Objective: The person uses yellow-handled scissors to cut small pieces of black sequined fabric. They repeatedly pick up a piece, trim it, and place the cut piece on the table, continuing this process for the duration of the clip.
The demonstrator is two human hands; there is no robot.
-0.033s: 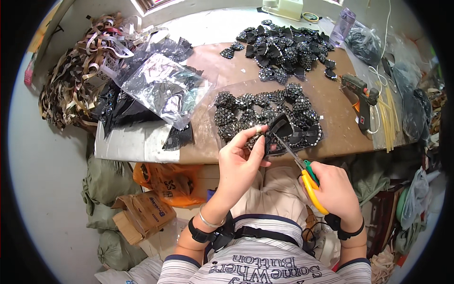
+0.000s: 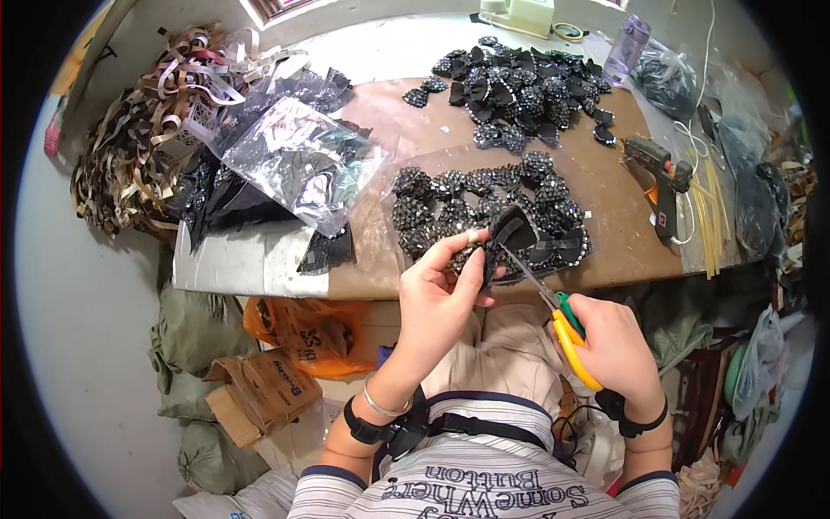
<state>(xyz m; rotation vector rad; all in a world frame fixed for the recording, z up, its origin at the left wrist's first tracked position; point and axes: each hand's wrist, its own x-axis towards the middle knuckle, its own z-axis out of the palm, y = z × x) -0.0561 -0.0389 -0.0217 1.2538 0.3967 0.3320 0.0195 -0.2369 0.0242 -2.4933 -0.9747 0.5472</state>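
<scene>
My left hand (image 2: 441, 298) pinches a black sequinned bow piece (image 2: 506, 238) just above the near edge of the brown table (image 2: 389, 112). My right hand (image 2: 609, 346) grips scissors with yellow and green handles (image 2: 566, 333); their blades point up-left and touch the black piece. Beyond my hands lies a pile of sequinned black bows (image 2: 484, 203) on clear plastic. A larger heap of black bows (image 2: 519, 86) sits further back on the table.
A glue gun (image 2: 661, 177) and glue sticks (image 2: 709, 221) lie at the table's right. Clear bags of black trim (image 2: 294, 164) and a tangle of ribbon strips (image 2: 147, 121) fill the left. An orange bag (image 2: 303, 333), a cardboard box (image 2: 259, 389) and green sacks (image 2: 186, 346) sit on the floor.
</scene>
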